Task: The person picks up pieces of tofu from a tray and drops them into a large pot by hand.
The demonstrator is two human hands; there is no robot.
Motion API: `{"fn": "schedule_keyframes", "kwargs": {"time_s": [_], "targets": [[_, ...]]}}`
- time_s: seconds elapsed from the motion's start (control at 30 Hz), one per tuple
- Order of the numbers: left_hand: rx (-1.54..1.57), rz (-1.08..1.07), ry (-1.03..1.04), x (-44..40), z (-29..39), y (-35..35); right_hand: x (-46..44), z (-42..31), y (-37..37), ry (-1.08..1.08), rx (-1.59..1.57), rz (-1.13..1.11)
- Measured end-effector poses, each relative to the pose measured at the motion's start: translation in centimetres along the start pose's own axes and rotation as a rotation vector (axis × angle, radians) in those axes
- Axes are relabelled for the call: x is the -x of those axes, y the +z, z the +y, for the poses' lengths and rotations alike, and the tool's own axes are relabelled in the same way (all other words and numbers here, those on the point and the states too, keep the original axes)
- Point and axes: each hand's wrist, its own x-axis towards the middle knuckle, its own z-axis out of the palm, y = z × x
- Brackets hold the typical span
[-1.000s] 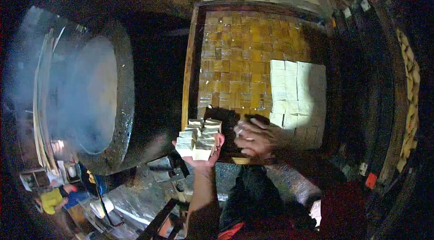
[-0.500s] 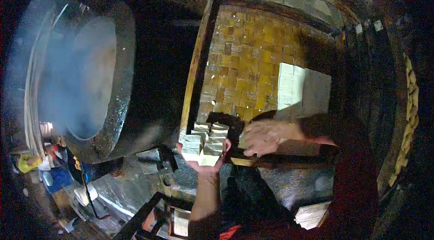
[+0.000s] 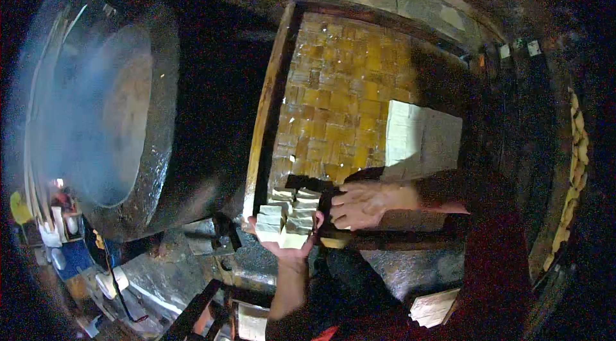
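Several pale blocks (image 3: 289,220) rest in two rows on my left hand (image 3: 290,251), which cups them from below at the tray's near left corner. My right hand (image 3: 366,205), palm down, is just right of the blocks over the near edge of the tray. Its fingers are bent together, and whatever may lie under them is hidden. A framed tray with a woven yellow-brown mat (image 3: 333,97) extends beyond both hands. On its right side lies a group of flat white blocks (image 3: 401,132), partly in shadow and partly behind my right arm.
A large round steaming vat (image 3: 163,116) stands at the left. Dark wooden slats (image 3: 513,122) run along the right. A wooden frame (image 3: 208,302) and a pale board (image 3: 433,307) are low down near my legs. At the far left a bit of yellow clothing (image 3: 20,208) shows.
My right hand has turned palm down and drawn in its fingers beside the held blocks. My left hand still holds the blocks. The whole view has shifted and tilted.
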Motion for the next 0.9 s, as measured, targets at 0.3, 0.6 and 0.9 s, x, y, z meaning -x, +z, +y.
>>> {"fn": "schedule_keyframes", "kwargs": {"time_s": [0.3, 0.6, 0.9], "targets": [[-0.028, 0.088, -0.008, -0.2, -0.5, 0.1, 0.8, -0.3, 1.7, -0.094, 0.075, 0.326], [-0.030, 0.006, -0.046, -0.6, -0.1, 1.1, 0.3, 0.6, 3.7, -0.105, -0.044, 0.225], [0.119, -0.187, -0.112, -0.1, 0.2, 1.8, 0.5, -0.2, 1.4, -0.102, -0.253, 0.110]]}}
